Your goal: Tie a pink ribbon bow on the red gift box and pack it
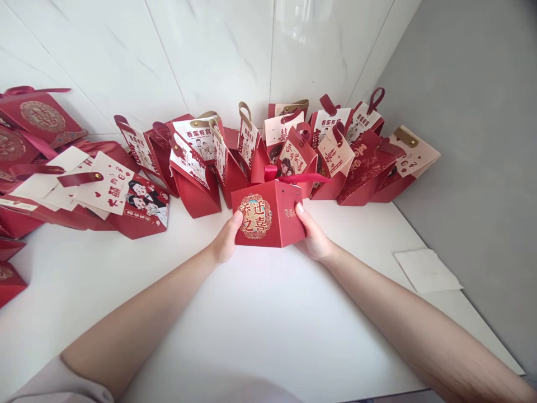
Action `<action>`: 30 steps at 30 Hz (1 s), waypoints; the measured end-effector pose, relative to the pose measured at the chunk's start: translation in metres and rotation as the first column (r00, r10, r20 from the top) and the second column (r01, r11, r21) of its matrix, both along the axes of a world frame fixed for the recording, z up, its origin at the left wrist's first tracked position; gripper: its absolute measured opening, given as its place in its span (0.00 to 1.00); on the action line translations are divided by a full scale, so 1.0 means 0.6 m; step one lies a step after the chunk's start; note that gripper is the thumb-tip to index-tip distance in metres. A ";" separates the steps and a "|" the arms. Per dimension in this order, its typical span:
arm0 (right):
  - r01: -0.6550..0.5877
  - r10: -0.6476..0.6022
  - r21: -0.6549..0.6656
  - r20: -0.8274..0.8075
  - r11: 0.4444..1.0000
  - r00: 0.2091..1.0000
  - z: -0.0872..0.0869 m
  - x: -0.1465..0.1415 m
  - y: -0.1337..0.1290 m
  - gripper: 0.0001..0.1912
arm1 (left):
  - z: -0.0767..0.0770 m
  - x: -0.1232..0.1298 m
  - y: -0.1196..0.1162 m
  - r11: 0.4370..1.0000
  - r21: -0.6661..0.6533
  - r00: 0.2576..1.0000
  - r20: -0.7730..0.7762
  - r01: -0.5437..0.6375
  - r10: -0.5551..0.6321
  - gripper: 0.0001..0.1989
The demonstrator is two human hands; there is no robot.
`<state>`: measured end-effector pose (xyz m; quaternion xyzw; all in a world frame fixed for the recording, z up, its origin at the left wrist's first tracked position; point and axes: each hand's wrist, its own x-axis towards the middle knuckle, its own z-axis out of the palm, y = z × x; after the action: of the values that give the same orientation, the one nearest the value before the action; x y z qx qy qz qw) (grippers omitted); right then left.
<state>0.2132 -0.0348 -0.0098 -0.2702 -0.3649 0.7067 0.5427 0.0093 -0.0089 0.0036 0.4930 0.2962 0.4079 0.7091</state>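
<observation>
Between my two hands is a red gift box (274, 215) with a round gold emblem and gold characters on its front. A dark pink ribbon (304, 178) is tied at its top. My left hand (229, 238) grips the box's left side, thumb on the front face. On the right side my right hand (314, 232) grips it, thumb pressed near the upper edge; its other fingers are behind the box. Directly behind stand red and white gift boxes with strap handles, the nearest being a box with a cartoon couple (293, 159).
Several more gift boxes (193, 184) line the back of the white table (251, 324) along the tiled wall (226, 50). Others, including a box with a cartoon couple (146, 204), crowd the left. A white paper sheet (428, 270) lies at right beside the grey wall (474, 168).
</observation>
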 end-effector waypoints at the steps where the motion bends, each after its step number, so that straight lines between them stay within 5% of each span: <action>1: -0.001 0.001 0.000 0.004 1.000 1.000 0.001 0.000 0.000 0.27 | 0.000 0.000 0.000 1.000 -0.003 1.000 -0.004 0.001 -0.001 0.39; 8: -0.008 0.008 0.019 0.009 1.000 1.000 0.002 0.000 0.001 0.27 | -0.001 -0.001 0.001 0.999 0.037 0.999 -0.045 0.028 -0.026 0.39; 11: -0.021 0.020 0.038 0.024 0.999 1.000 -0.002 -0.001 0.001 0.28 | -0.005 -0.007 0.003 0.981 0.191 0.999 -0.049 -0.003 0.013 0.35; 16: 0.004 -0.007 0.033 0.084 0.999 0.996 0.007 -0.001 0.001 0.25 | -0.008 -0.014 0.007 0.794 0.595 0.973 -0.081 -0.128 0.218 0.36; 21: 0.042 -0.049 0.073 0.093 0.996 0.994 0.016 -0.002 0.004 0.25 | -0.001 -0.009 0.003 0.585 0.796 0.892 -0.142 -0.155 0.430 0.46; 26: -0.044 0.024 0.230 0.087 0.972 0.996 0.010 -0.002 -0.003 0.28 | -0.004 -0.008 0.009 0.639 0.718 0.856 -0.117 -0.276 0.503 0.40; 30: -0.040 0.008 0.229 0.140 0.973 0.990 0.019 0.000 -0.006 0.28 | -0.011 -0.011 0.017 0.728 0.661 0.911 -0.162 -0.185 0.379 0.40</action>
<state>0.2133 -0.0384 0.0013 -0.2491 -0.4844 0.6456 0.5353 0.0026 0.0010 -0.0030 0.7041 0.3133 0.5116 0.3800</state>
